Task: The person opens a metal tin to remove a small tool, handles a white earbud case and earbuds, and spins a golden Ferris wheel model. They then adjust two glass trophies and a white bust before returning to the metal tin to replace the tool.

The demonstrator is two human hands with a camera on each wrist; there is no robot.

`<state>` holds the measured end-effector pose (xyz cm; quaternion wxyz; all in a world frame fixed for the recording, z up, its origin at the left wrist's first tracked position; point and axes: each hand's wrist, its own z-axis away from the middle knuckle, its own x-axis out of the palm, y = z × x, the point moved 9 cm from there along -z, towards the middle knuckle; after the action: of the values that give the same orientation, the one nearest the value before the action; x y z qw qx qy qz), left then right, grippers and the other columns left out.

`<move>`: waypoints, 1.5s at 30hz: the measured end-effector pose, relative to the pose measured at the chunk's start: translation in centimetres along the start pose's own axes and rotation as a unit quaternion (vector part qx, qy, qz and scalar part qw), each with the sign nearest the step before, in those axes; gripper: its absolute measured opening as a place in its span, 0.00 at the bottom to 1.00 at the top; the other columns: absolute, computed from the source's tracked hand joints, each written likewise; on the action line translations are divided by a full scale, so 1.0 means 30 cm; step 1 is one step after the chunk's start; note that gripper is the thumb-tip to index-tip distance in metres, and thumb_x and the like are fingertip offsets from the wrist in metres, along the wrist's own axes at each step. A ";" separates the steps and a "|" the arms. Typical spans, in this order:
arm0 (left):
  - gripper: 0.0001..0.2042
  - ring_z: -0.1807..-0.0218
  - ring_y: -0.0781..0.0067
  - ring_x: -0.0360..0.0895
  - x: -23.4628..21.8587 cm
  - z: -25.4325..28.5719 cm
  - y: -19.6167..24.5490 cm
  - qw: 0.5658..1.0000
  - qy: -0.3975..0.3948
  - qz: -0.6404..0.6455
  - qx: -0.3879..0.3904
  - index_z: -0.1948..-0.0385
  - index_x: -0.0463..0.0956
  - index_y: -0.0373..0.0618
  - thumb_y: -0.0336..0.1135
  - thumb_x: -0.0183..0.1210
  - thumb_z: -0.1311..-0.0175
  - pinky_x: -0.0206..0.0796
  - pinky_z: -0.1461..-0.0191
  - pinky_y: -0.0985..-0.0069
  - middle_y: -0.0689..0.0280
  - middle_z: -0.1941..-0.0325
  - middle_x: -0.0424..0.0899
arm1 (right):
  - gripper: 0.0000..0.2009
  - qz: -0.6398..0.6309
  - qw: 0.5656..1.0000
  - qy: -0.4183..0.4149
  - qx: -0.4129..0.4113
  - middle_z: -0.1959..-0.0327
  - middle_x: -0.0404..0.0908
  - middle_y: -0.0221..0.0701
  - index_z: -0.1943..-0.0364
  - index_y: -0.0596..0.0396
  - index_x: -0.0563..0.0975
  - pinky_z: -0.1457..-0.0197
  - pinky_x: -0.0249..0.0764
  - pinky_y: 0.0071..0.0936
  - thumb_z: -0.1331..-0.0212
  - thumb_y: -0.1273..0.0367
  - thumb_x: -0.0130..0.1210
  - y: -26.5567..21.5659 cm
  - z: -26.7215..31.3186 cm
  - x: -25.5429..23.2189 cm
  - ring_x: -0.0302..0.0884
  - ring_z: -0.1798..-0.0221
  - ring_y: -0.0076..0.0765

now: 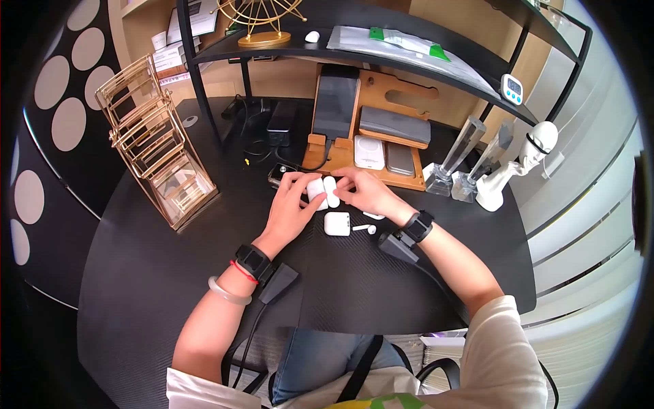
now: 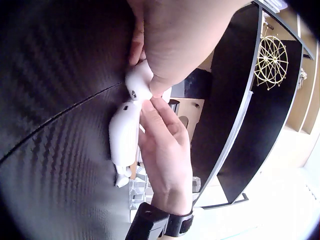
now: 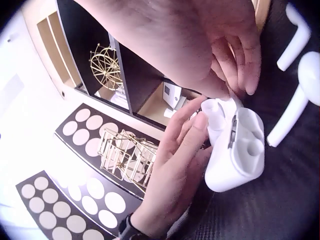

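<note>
Over the middle of the desk, both hands hold a white earbud case point(image 1: 316, 191). My left hand point(image 1: 289, 208) grips its left side, with the thumb across the front. From the other side, my right hand point(image 1: 369, 193) pinches the right-hand part of the case between thumb and fingers. Closer to me lies a second white earbud case point(image 1: 337, 223); the right wrist view shows its bare sockets and metal hinge. A white earbud point(image 1: 368, 229) lies to the right of that case, and another earbud point(image 3: 296, 42) shows beside it in the right wrist view.
Behind the hands stands a wooden organizer point(image 1: 392, 178) with a phone point(image 1: 337, 102) and white charger. A gold wire rack point(image 1: 160, 157) is at left, crystal pieces point(image 1: 446, 174) and a white bust point(image 1: 497, 184) at right. A black shelf point(image 1: 286, 46) spans the back.
</note>
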<state>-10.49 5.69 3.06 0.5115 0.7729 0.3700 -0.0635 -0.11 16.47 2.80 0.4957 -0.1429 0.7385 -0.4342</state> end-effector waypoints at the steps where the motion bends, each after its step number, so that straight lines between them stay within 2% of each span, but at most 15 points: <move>1: 0.18 0.59 0.72 0.75 0.002 0.002 -0.005 1.000 0.005 -0.020 0.001 0.46 0.75 0.45 0.33 0.64 0.38 0.76 0.59 0.78 0.63 0.50 0.71 | 0.19 0.071 0.997 0.021 -0.034 0.66 0.86 0.42 0.47 0.70 0.75 0.56 0.79 0.33 0.39 0.72 0.56 -0.038 0.007 -0.016 0.86 0.60 0.39; 3: 0.17 0.59 0.72 0.75 0.011 -0.002 -0.030 0.999 0.014 -0.035 0.003 0.48 0.76 0.43 0.34 0.64 0.37 0.75 0.60 0.78 0.62 0.50 0.71 | 0.14 0.181 0.979 0.073 -0.067 0.72 0.82 0.50 0.61 0.69 0.79 0.52 0.78 0.39 0.40 0.68 0.56 -0.104 0.022 -0.080 0.85 0.63 0.47; 6: 0.15 0.64 0.74 0.73 0.009 0.011 -0.028 0.997 0.032 -0.066 0.011 0.49 0.75 0.42 0.35 0.62 0.36 0.72 0.62 0.78 0.62 0.53 0.70 | 0.16 0.415 0.894 0.166 0.007 0.67 0.83 0.48 0.61 0.64 0.79 0.52 0.79 0.40 0.40 0.61 0.58 -0.074 0.033 -0.230 0.83 0.58 0.49; 8: 0.12 0.63 0.62 0.74 -0.013 0.008 -0.031 0.996 0.047 -0.070 -0.040 0.56 0.73 0.40 0.34 0.61 0.36 0.71 0.58 0.67 0.58 0.56 0.68 | 0.22 0.549 0.809 0.195 0.079 0.58 0.82 0.42 0.56 0.58 0.79 0.52 0.79 0.42 0.39 0.52 0.57 0.000 0.049 -0.287 0.80 0.52 0.49; 11: 0.07 0.73 0.75 0.61 -0.050 0.001 -0.006 0.989 0.126 -0.076 0.021 0.58 0.74 0.41 0.31 0.57 0.33 0.61 0.68 0.75 0.65 0.65 0.62 | 0.26 0.564 0.787 0.181 0.172 0.56 0.80 0.40 0.55 0.58 0.79 0.52 0.78 0.43 0.37 0.47 0.53 0.078 0.065 -0.310 0.79 0.51 0.48; 16: 0.04 0.66 0.67 0.65 -0.054 0.005 0.013 0.993 0.106 -0.047 0.005 0.63 0.71 0.42 0.30 0.55 0.34 0.64 0.61 0.69 0.62 0.64 0.63 | 0.34 0.587 0.758 0.190 0.213 0.57 0.81 0.41 0.55 0.57 0.81 0.55 0.78 0.39 0.42 0.37 0.51 0.156 0.028 -0.345 0.81 0.52 0.44; 23: 0.01 0.72 0.74 0.60 -0.056 0.006 0.041 0.992 0.123 -0.032 0.022 0.66 0.72 0.42 0.27 0.55 0.34 0.57 0.68 0.74 0.66 0.68 0.61 | 0.33 0.541 0.798 0.095 0.249 0.58 0.85 0.42 0.58 0.59 0.84 0.54 0.81 0.36 0.43 0.40 0.53 0.219 0.005 -0.361 0.85 0.53 0.42; 29: 0.03 0.74 0.78 0.58 -0.056 0.016 0.030 0.991 0.131 0.019 0.001 0.67 0.73 0.41 0.28 0.55 0.33 0.56 0.68 0.75 0.68 0.75 0.60 | 0.33 0.490 0.824 0.109 0.262 0.60 0.86 0.41 0.60 0.62 0.84 0.52 0.81 0.35 0.46 0.40 0.56 0.144 0.065 -0.387 0.86 0.54 0.42; 33: 0.04 0.73 0.82 0.62 0.021 0.042 0.075 0.986 0.060 0.146 -0.052 0.65 0.73 0.41 0.29 0.53 0.31 0.57 0.68 0.81 0.71 0.73 0.68 | 0.36 0.378 0.890 0.086 0.241 0.61 0.83 0.54 0.59 0.71 0.79 0.48 0.77 0.43 0.39 0.42 0.48 0.076 0.187 -0.398 0.83 0.54 0.57; 35: 0.08 0.70 0.82 0.70 0.089 0.070 0.131 0.984 -0.019 0.167 -0.050 0.56 0.73 0.39 0.34 0.53 0.28 0.63 0.65 0.83 0.70 0.66 0.75 | 0.33 0.261 0.933 0.011 0.248 0.56 0.81 0.58 0.46 0.72 0.72 0.44 0.73 0.45 0.35 0.48 0.42 0.007 0.281 -0.372 0.80 0.49 0.60; 37: 0.17 0.64 0.78 0.77 0.176 0.123 0.202 0.954 -0.109 0.247 -0.133 0.44 0.67 0.37 0.39 0.52 0.27 0.69 0.60 0.80 0.64 0.57 0.77 | 0.33 0.142 0.984 0.054 0.091 0.59 0.82 0.56 0.38 0.68 0.65 0.46 0.75 0.44 0.32 0.48 0.40 -0.041 0.354 -0.323 0.81 0.52 0.61; 38: 0.21 0.59 0.74 0.78 0.213 0.146 0.230 0.944 -0.127 0.275 -0.127 0.41 0.62 0.35 0.40 0.52 0.26 0.71 0.56 0.77 0.60 0.51 0.76 | 0.32 0.081 0.992 0.030 0.092 0.51 0.79 0.57 0.32 0.62 0.60 0.45 0.74 0.45 0.31 0.52 0.41 -0.067 0.392 -0.278 0.78 0.45 0.59; 40: 0.27 0.48 0.67 0.79 0.277 0.187 0.257 0.922 -0.174 0.317 -0.138 0.36 0.55 0.32 0.42 0.51 0.26 0.71 0.46 0.72 0.52 0.40 0.71 | 0.33 0.037 0.999 -0.008 0.021 0.55 0.76 0.47 0.27 0.57 0.54 0.51 0.73 0.40 0.35 0.63 0.50 -0.126 0.455 -0.192 0.78 0.55 0.47; 42: 0.27 0.45 0.66 0.77 0.307 0.207 0.269 0.917 -0.198 0.324 -0.123 0.36 0.57 0.31 0.42 0.52 0.26 0.69 0.41 0.70 0.53 0.41 0.72 | 0.41 0.019 0.998 -0.055 -0.029 0.66 0.68 0.35 0.24 0.52 0.47 0.58 0.72 0.30 0.40 0.69 0.57 -0.145 0.495 -0.118 0.69 0.68 0.33; 45: 0.27 0.44 0.66 0.77 0.323 0.219 0.260 0.906 -0.227 0.330 -0.133 0.37 0.59 0.31 0.44 0.54 0.27 0.68 0.40 0.69 0.53 0.41 0.73 | 0.43 -0.045 0.995 -0.077 -0.049 0.58 0.71 0.34 0.24 0.52 0.44 0.59 0.73 0.27 0.42 0.71 0.55 -0.112 0.508 -0.075 0.70 0.64 0.30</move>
<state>3.29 3.51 1.17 0.6716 0.7403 -0.0278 -0.0152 13.26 8.32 4.79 0.5235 -0.2334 0.7114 -0.4067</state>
